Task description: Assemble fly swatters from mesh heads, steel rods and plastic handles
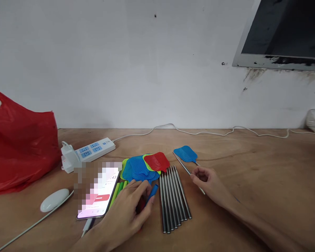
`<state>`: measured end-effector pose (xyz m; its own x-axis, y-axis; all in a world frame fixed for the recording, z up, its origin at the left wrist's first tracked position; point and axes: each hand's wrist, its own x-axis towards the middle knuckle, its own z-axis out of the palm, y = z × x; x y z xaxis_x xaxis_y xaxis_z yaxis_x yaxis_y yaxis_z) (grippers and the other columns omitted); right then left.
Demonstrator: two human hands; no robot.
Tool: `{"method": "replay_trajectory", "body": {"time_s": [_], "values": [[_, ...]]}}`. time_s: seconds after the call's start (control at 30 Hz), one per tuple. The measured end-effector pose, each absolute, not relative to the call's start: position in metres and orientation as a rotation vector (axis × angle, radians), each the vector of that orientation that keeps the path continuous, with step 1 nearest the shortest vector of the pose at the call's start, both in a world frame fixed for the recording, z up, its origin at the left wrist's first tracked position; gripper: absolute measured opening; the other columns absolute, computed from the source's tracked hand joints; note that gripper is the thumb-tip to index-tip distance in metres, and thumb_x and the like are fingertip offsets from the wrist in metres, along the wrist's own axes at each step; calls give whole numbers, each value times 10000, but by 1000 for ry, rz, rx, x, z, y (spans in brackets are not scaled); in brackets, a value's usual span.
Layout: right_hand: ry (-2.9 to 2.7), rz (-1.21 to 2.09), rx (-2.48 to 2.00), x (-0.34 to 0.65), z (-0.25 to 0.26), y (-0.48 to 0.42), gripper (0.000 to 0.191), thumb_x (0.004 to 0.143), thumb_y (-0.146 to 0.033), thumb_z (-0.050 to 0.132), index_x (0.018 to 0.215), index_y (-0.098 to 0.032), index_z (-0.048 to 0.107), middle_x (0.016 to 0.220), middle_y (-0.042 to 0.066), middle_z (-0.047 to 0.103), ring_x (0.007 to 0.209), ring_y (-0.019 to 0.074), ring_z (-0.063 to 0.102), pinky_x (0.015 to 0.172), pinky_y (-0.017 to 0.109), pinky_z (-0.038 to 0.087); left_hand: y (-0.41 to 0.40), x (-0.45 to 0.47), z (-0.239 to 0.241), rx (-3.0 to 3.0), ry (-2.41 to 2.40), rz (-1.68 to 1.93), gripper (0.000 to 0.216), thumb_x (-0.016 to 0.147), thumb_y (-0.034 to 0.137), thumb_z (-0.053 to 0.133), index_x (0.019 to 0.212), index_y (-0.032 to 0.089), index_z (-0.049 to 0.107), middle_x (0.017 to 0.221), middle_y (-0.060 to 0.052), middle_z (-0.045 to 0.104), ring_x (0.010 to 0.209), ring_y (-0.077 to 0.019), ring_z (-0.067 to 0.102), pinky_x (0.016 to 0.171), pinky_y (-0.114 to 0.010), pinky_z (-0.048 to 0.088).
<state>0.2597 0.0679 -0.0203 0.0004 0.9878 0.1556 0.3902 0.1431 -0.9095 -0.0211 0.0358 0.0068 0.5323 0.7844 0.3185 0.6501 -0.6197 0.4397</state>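
Observation:
My left hand (132, 204) is closed around a blue tube-shaped handle (153, 191); something red shows beneath its fingers. Under and beside that hand lie green handle tubes (115, 193). Blue, yellow-green and red fly swatter heads (157, 161) overlap just beyond it. Several telescopic metal rods (174, 203) lie side by side between my hands. My right hand (206, 180) pinches a thin metal rod (184, 166), which slants past the fingertips. A separate blue fly swatter head (186, 154) lies just beyond this hand, its neck leading toward the fingers.
A lit phone (101, 197) with a cable lies left of my left hand. Behind it are a white power strip (98, 149) and plug. A white mouse-shaped object (54, 200) and a red plastic bag (23, 147) are farther left. A white cord (199, 133) runs along the wall.

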Motion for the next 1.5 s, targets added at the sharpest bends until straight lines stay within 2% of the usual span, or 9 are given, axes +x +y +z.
{"method": "replay_trajectory", "body": {"time_s": [0.2, 0.37, 0.57, 0.73, 0.83, 0.97, 1.2, 1.37, 1.5], "values": [[-1153, 1334, -1347, 254, -9, 63, 394, 688, -555, 695, 843, -217, 565, 540, -53, 584, 378, 75, 310, 357, 197, 193, 35, -18, 6, 2457, 1228, 649, 160, 1000, 325, 392, 920, 246, 506, 806, -9, 647, 743, -201, 611, 637, -310, 433], [-1018, 1476, -1185, 256, -11, 63, 331, 680, -451, 753, 807, -210, 564, 654, -1, 675, 453, 93, 459, 388, 189, 305, 35, -19, 5, 2429, 1195, 672, 123, 1016, 318, 389, 953, 259, 476, 804, 13, 652, 708, -188, 624, 620, -288, 421], [-912, 1473, -1121, 258, -13, 67, 439, 792, -626, 622, 708, -195, 627, 790, 52, 674, 546, 125, 503, 443, 235, 404, 35, -18, 7, 2428, 1196, 651, 120, 1024, 315, 376, 959, 263, 462, 788, 24, 656, 689, -189, 629, 609, -284, 398], [-827, 1342, -1148, 259, -11, 65, 390, 710, -561, 768, 737, -194, 640, 655, -28, 533, 462, 71, 311, 370, 188, 251, 35, -18, 7, 2438, 1272, 610, 140, 1016, 337, 377, 949, 257, 470, 763, 19, 647, 675, -199, 626, 587, -287, 373], [-790, 1334, -1186, 257, -8, 62, 411, 647, -532, 827, 782, -197, 631, 553, -58, 464, 442, 70, 315, 372, 181, 220, 36, -19, 5, 2450, 1327, 602, 157, 1012, 344, 367, 934, 253, 469, 737, 18, 636, 654, -203, 622, 577, -287, 364], [-798, 1336, -1227, 255, -7, 61, 452, 629, -542, 834, 814, -209, 591, 567, -37, 561, 437, 80, 406, 384, 185, 248, 39, -21, 4, 2520, 1504, 557, 192, 994, 352, 356, 884, 244, 471, 683, 6, 616, 611, -213, 613, 558, -290, 341], [-936, 1361, -1257, 256, -11, 62, 463, 657, -590, 797, 769, -200, 575, 536, -39, 577, 431, 75, 434, 385, 180, 258, 46, -24, 9, 2580, 1928, 188, 185, 950, 338, 396, 863, 226, 515, 645, -12, 635, 609, -251, 651, 522, -296, 224], [-951, 1345, -1282, 254, -10, 61, 490, 617, -612, 809, 739, -199, 576, 510, -41, 576, 419, 73, 426, 380, 180, 260, 47, -25, 4, 2607, 1904, 69, 153, 926, 324, 426, 907, 223, 540, 668, -18, 657, 629, -257, 662, 515, -298, 208], [-955, 1342, -1296, 253, -10, 61, 490, 602, -615, 812, 709, -198, 577, 488, -40, 567, 405, 73, 419, 371, 184, 249, 47, -25, -2, 2617, 1766, 132, 151, 902, 303, 464, 804, 231, 553, 677, -21, 661, 646, -255, 658, 528, -304, 239]]}}
